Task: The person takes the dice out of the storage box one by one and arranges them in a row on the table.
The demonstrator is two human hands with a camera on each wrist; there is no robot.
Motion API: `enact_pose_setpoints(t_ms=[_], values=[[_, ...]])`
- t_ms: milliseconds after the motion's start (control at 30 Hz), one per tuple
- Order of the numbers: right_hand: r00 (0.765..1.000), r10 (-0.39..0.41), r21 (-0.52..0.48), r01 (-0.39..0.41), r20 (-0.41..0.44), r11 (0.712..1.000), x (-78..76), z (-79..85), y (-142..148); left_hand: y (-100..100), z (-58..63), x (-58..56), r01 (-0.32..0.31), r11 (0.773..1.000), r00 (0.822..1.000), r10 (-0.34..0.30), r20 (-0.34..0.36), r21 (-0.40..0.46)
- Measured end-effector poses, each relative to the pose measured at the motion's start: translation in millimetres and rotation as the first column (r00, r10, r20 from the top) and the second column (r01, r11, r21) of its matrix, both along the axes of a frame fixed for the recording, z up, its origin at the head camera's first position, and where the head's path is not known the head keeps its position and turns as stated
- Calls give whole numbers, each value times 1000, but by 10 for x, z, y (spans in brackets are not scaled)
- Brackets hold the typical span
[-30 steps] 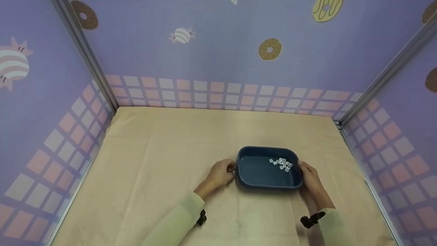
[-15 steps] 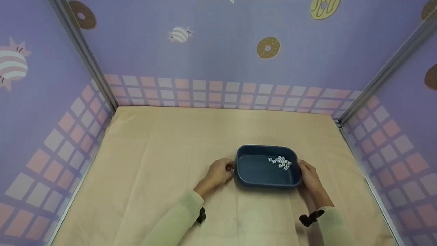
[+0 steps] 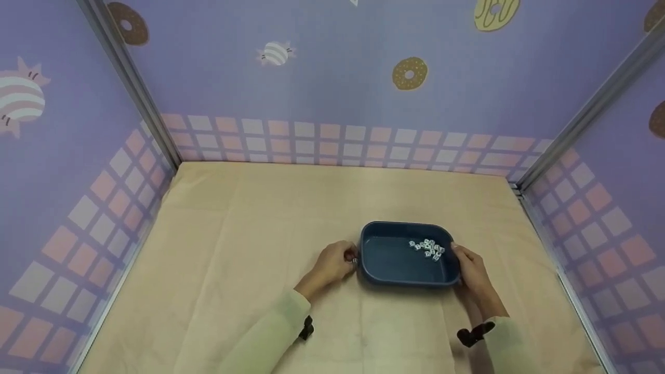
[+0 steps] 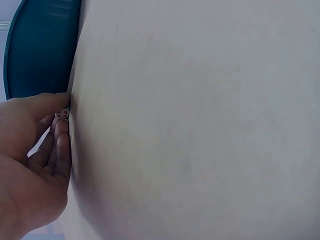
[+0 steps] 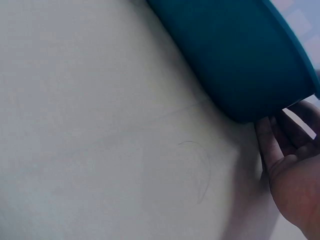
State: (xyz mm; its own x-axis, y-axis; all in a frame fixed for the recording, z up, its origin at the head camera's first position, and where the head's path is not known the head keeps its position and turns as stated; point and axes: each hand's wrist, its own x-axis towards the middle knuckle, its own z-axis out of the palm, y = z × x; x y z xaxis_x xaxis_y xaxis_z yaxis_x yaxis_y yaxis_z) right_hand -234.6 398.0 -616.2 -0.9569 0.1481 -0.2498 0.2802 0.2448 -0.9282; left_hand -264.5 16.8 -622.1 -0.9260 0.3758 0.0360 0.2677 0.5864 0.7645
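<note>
A dark blue rounded rectangular dish [image 3: 395,284] sits on the cloth, right of centre in the head view. White dice [image 3: 431,248] with dark marks lie clustered toward the right inside it. Just outside the dish's left end, my left hand [image 3: 334,262] pinches a small white die [image 4: 62,114] between thumb and fingertips, close to the cloth. My right hand [image 3: 473,270] holds the dish's right end. In the right wrist view its fingers [image 5: 268,142] reach the lower corner of the dish, and their tips are partly hidden behind it.
A beige cloth [image 3: 270,208] with fold lines covers the tabletop. Purple printed panels [image 3: 332,78] enclose the left, back and right sides, with metal posts [image 3: 130,78] at the back corners.
</note>
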Motion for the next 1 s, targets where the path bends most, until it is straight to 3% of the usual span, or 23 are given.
enact_pose_setpoints(t_ms=[267, 433, 600, 800, 1000], values=[[997, 29, 23, -28, -71, 999, 3, 47, 51, 6, -1, 25, -4, 1000, 1000, 4, 0, 11], [995, 21, 87, -13, -95, 996, 6, 84, 114, 5, -6, 20, -37, 995, 998, 31, 61, 94], [997, -6, 84, 12, -73, 996, -7, 75, 163, 20, -28, 5, -66, 986, 993, 50, 106, 155], [999, 11, 56, -8, -48, 998, 4, 37, 167, 56, -27, 24, -95, 991, 994, 89, 68, 93], [999, 2, 52, 0, -44, 999, 20, 10, 166, 72, -22, 33, -76, 996, 997, 75, 27, 56]])
